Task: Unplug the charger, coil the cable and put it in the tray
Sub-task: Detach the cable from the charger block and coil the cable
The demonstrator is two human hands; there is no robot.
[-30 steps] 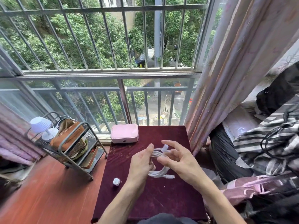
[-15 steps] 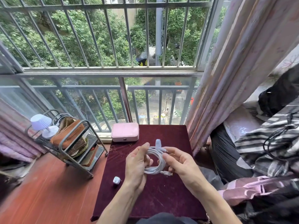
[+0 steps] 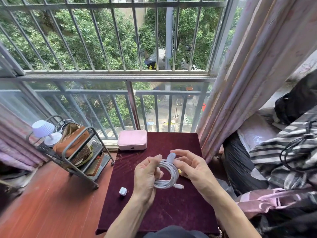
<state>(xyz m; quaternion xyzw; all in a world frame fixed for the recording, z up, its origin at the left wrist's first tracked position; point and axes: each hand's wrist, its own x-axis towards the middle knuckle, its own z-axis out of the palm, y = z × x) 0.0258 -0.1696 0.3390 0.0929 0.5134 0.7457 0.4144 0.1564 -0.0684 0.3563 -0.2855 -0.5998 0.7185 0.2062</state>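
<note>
A white cable [image 3: 169, 179] is wound into a loose coil above the dark red table [image 3: 171, 212]. My left hand [image 3: 145, 176] grips the coil's left side. My right hand [image 3: 193, 170] pinches a white strap tab [image 3: 171, 157] at the top of the coil. One connector end [image 3: 180, 186] sticks out at the coil's lower right. A small white charger cube [image 3: 123, 192] lies on the table, left of my left wrist. A pink case [image 3: 132, 140] sits shut at the table's far edge.
A grey metal rack [image 3: 80, 162] with a brown pouch and a small white lamp [image 3: 45, 133] stands to the left on the red floor. A window railing runs behind the table. Curtain [image 3: 240, 93] and piled bedding crowd the right side.
The coil has been turned more upright between my hands and the strap tab has come up at its top. The charger cube has not moved.
</note>
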